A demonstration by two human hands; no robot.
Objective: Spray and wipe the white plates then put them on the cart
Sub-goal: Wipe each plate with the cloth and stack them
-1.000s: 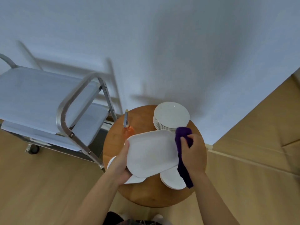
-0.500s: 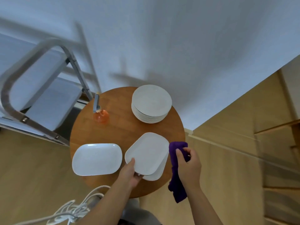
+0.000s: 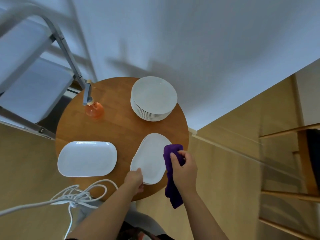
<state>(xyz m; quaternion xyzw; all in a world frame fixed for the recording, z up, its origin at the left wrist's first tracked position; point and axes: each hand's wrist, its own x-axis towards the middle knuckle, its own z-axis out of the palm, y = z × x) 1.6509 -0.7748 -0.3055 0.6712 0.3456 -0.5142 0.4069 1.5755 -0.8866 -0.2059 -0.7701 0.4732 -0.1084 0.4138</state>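
Note:
On the round wooden table (image 3: 121,129) a white rounded-rectangle plate (image 3: 150,156) lies on top of another like it at the front right. My left hand (image 3: 136,179) holds its near edge. My right hand (image 3: 184,168) grips a purple cloth (image 3: 171,174) at the plate's right rim, the cloth hanging past the table edge. A second white rectangular plate (image 3: 87,158) lies flat at the front left. A stack of several round white plates (image 3: 153,99) stands at the back right. An orange spray bottle (image 3: 92,104) stands at the back left.
The metal cart (image 3: 32,70) with grey shelves stands to the left of the table, against the white wall. A white cable (image 3: 74,196) hangs in loops below the table's front edge. Wooden shelving (image 3: 285,161) is on the right.
The plate held up over the table a second ago now lies on the plate at the front right. The view swung right and down, away from the cart.

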